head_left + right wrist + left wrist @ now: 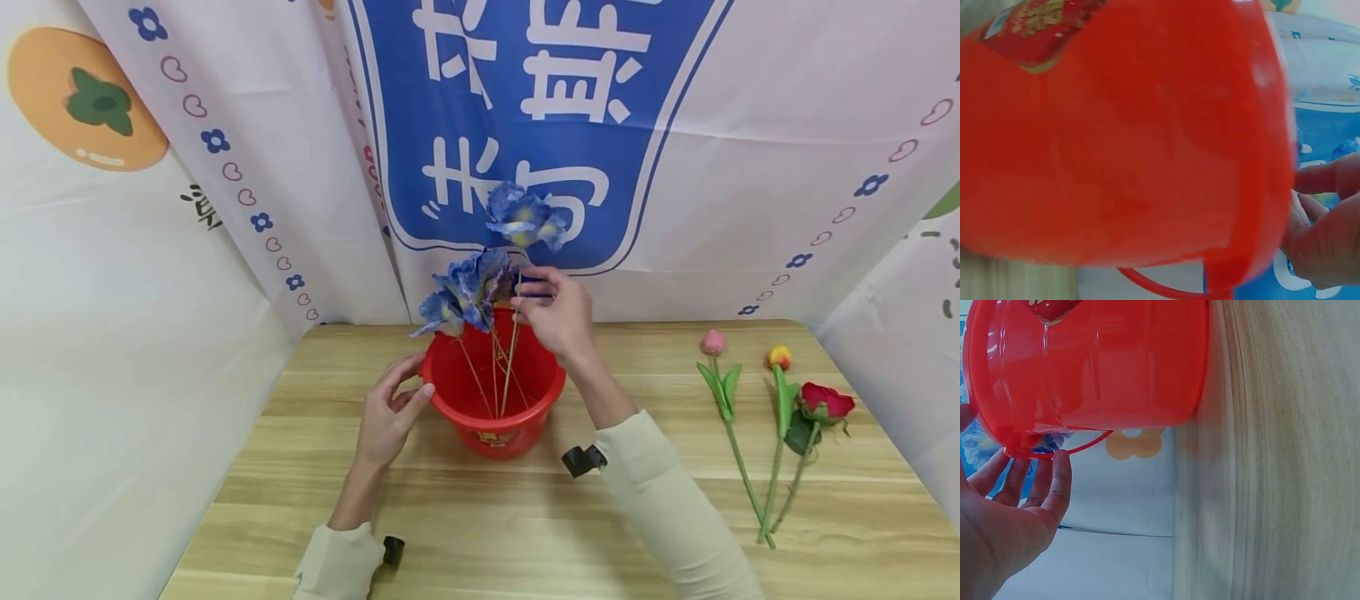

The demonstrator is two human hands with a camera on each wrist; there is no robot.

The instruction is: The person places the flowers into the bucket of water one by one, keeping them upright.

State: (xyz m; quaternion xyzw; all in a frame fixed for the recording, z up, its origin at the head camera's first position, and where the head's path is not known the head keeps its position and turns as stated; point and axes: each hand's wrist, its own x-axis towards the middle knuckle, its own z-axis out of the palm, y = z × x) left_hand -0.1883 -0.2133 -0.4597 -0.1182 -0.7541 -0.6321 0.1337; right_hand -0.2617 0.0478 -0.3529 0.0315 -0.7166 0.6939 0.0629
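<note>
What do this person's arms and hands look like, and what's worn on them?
The left hand and right hand are bare: no gloves or rings show. The left sleeve and right sleeve are long, plain and pale cream, ending before the hands. A small, blocky black device sits by each cuff, likely a wrist camera. No cables show.

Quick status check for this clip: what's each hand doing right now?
Left hand: closed, holding the red bucket at its rim.
Right hand: closed, pinching a blue artificial flower by its stem.
</note>
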